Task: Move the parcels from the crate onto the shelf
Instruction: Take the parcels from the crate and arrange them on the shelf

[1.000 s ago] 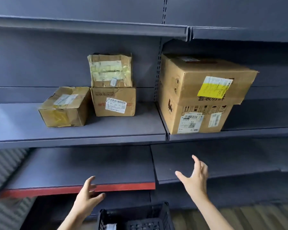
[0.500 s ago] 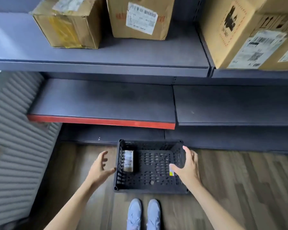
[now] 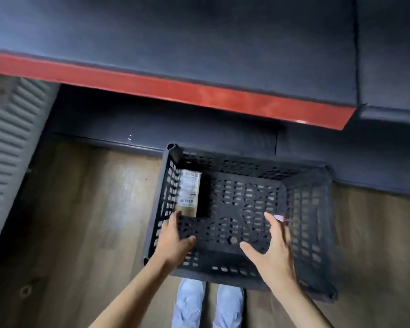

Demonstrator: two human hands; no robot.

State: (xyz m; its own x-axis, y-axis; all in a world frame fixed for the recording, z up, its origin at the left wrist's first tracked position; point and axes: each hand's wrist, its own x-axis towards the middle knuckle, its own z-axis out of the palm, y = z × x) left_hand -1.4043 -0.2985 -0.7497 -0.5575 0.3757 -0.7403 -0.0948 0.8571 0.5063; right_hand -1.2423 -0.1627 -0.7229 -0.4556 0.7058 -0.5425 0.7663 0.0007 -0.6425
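A black perforated plastic crate (image 3: 310, 209) stands on the wooden floor in front of me. One small brown parcel (image 3: 188, 192) with a white label stands against its left wall. My left hand (image 3: 173, 240) is inside the crate, fingers spread, fingertips just below the parcel and not holding it. My right hand (image 3: 273, 247) hovers open over the crate's middle, holding nothing. A small pale scrap (image 3: 279, 218) shows just past my right fingertips. The dark shelf (image 3: 199, 43) with a red front edge (image 3: 175, 86) juts out above the crate.
A grey ribbed panel (image 3: 7, 143) stands at the left. A second dark shelf section (image 3: 391, 55) continues to the right. My light shoes (image 3: 208, 304) are just below the crate on the wooden floor (image 3: 81, 221).
The view has tilted down from the shelves with boxes to the crate on the floor. Both hands dropped from shelf height into the crate, the left one nearing the small parcel.
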